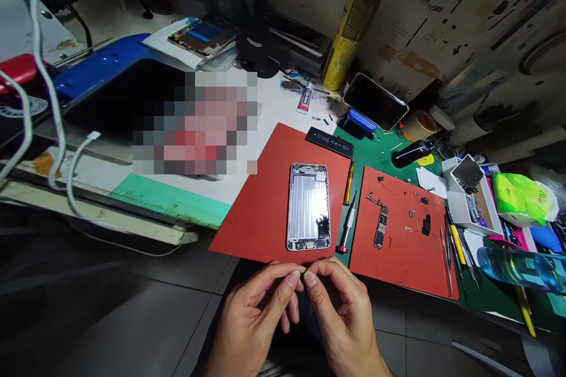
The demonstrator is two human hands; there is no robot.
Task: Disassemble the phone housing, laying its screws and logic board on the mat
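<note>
My left hand (265,306) and my right hand (342,306) meet fingertip to fingertip at the bottom centre, just past the near edge of the red mat (260,200). Each pinches thumb against index finger; whatever sits between them is too small to make out. Beyond them an opened silver phone housing (308,206) lies on the mat, its inside facing up. A black battery (329,142) rests at the mat's far edge. Between the two mats are a gold screwdriver (349,184) and a silver one (348,225).
Right of the hands, a second red mat (407,265) bears a logic board (381,227) and small parts. Tweezers, a water bottle (522,268) and boxes stand farther right. Behind are a phone (375,100) and a yellow spray can (351,29). White cables (38,70) hang at the left.
</note>
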